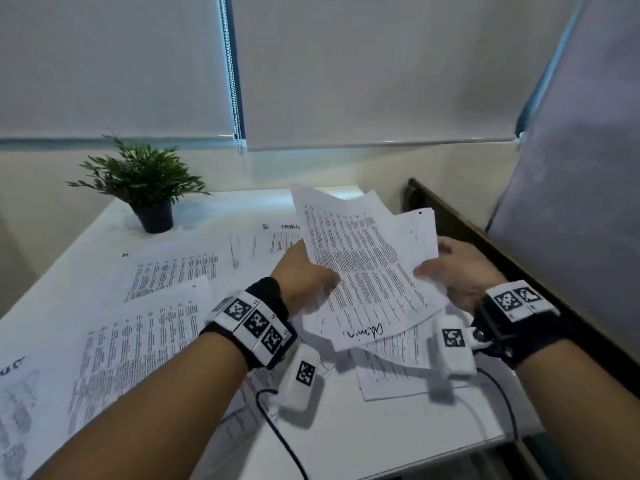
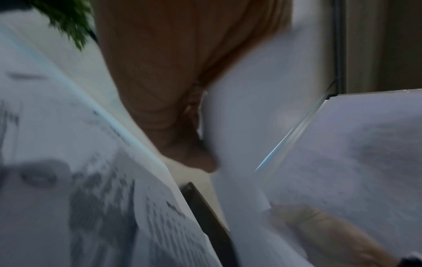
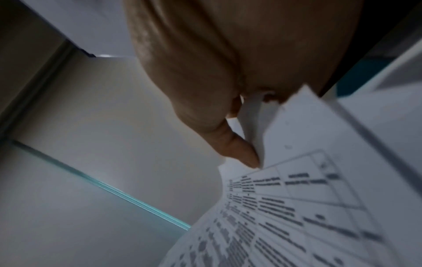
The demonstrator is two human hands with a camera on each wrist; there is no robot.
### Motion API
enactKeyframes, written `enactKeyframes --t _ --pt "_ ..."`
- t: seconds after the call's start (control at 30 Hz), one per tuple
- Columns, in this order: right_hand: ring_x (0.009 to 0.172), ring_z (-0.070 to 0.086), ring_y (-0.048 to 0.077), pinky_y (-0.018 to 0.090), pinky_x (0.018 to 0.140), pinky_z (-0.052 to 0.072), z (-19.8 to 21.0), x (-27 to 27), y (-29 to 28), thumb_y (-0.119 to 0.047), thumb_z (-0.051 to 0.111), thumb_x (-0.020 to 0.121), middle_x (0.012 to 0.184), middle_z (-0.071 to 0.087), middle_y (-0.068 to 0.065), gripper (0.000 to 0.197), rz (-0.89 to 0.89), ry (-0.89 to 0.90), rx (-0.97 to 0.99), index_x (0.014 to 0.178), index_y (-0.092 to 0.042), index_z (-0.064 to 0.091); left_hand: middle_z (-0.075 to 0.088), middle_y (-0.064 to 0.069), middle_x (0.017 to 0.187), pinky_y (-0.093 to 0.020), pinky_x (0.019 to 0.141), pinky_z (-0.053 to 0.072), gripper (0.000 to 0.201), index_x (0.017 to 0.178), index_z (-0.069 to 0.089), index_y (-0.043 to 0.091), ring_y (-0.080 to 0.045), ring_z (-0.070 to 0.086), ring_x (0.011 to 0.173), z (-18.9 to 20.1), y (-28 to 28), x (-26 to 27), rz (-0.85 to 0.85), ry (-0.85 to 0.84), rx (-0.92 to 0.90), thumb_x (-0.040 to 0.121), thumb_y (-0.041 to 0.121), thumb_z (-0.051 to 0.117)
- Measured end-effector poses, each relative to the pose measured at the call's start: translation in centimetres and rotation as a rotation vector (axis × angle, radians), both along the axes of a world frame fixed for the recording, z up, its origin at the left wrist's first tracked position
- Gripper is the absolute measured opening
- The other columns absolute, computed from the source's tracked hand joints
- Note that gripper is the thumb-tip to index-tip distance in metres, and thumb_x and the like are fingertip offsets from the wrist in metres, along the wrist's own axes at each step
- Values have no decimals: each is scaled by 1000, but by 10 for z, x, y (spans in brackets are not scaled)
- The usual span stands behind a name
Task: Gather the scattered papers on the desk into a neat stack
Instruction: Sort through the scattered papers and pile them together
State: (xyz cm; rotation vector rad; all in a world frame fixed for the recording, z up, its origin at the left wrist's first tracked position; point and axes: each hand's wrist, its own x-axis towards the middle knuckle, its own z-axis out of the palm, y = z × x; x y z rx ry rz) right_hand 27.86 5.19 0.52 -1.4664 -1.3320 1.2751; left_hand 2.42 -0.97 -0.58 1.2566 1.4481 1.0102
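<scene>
Both hands hold a loose bundle of printed papers [image 1: 367, 265] lifted off the white desk [image 1: 346, 431], tilted up toward me. My left hand [image 1: 308, 275] grips the bundle's left edge, thumb on top. My right hand [image 1: 453, 268] pinches its right edge. In the right wrist view the thumb [image 3: 239, 150] presses on the printed sheets [image 3: 297, 207]. The left wrist view is blurred; the left hand [image 2: 182, 108] lies against a white sheet [image 2: 246, 108]. More printed sheets [image 1: 145, 327] lie spread flat over the desk's left and middle. One sheet [image 1: 391, 368] lies under the lifted bundle.
A small potted plant [image 1: 145, 188] stands at the desk's back left. A dark wooden edge [image 1: 485, 237] and a grey partition [image 1: 571, 168] run along the right. Closed roller blinds [image 1: 346, 64] hang behind the desk. Black cables [image 1: 277, 427] trail from the wrist devices.
</scene>
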Motion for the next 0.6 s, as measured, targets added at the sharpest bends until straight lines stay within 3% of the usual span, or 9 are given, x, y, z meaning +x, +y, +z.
enactKeyframes --t 0.1,0.17,0.23,0.33,0.4,0.5,0.6 --pt "99 72 44 62 91 56 -5 21 -3 16 67 78 105 77 19 33 -80 -120 3 100 -8 70 71 -18 111 -54 84 61 82 138 49 14 -39 71 96 -15 7 22 -24 -39 -55 68 -22 72" --pt "93 74 34 53 89 59 -10 32 -5 1 74 79 101 78 12 28 -77 -249 10 102 -14 71 66 -20 119 -45 77 59 105 148 29 31 -32 68 90 -25 10 33 -35 -103 -167 68 -16 79" --pt "93 73 28 48 91 59 -17 40 -1 -8 77 79 100 78 7 24 -87 -367 19 99 -19 70 63 -11 116 -44 79 62 115 152 16 34 -28 67 90 -28 8 41 -38 -59 -213 71 0 89" --pt "99 68 26 38 89 54 -32 45 10 -9 77 81 110 73 8 24 -55 -600 -4 100 -17 66 53 -14 144 -43 94 57 109 156 12 21 -32 61 113 -29 3 41 34 136 -163 79 23 89" --pt "100 63 27 36 87 52 -39 44 15 -11 77 82 117 70 12 28 -37 -767 -32 106 -14 64 50 -21 148 -40 95 57 105 162 6 17 -35 63 118 -20 -6 30 52 300 -168 88 31 80" --pt "100 63 32 37 87 53 -32 30 14 -21 76 82 120 67 16 49 -76 -937 29 127 -9 60 49 -12 152 -42 99 57 79 159 31 16 -29 64 119 -1 -25 -6 13 587 -146 93 36 70" --pt "106 64 32 33 84 47 -5 -13 2 -31 77 87 121 68 12 47 32 -860 171 127 -13 61 55 -8 145 -35 97 54 56 142 56 16 -26 62 119 18 -47 -62 70 747 -169 93 39 69"
